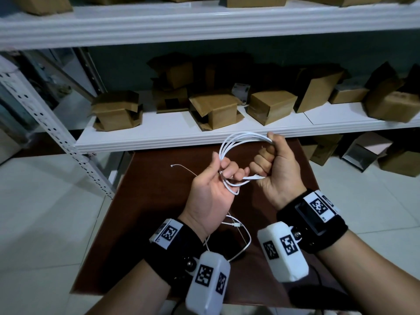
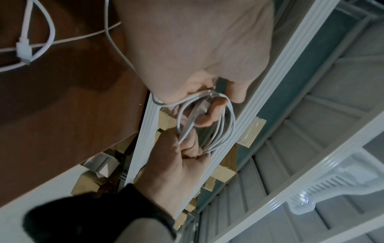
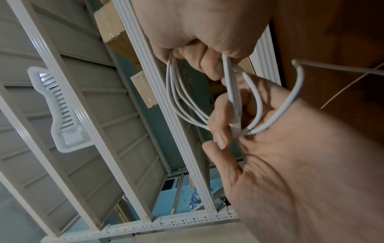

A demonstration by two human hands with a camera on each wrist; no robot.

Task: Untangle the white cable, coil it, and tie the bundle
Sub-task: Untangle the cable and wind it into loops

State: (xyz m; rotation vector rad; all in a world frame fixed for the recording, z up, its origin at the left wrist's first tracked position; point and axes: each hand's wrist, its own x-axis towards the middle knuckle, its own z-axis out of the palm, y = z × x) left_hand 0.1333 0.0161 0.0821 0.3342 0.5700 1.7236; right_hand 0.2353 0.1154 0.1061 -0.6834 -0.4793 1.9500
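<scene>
Both hands hold the white cable wound into a coil of several loops above the brown table. My left hand pinches the coil's left side, with one loop hanging below its fingers. My right hand is a fist round the coil's right side, with strands leaving above and below it. The left wrist view shows the coil between the left hand and the right hand. In the right wrist view the right hand and the left hand grip the coil.
More white cable with a plug lies looped on the table under my left wrist. A thin cable end lies further left. Just behind the table is a white shelf carrying several cardboard boxes. More boxes stand on the floor at right.
</scene>
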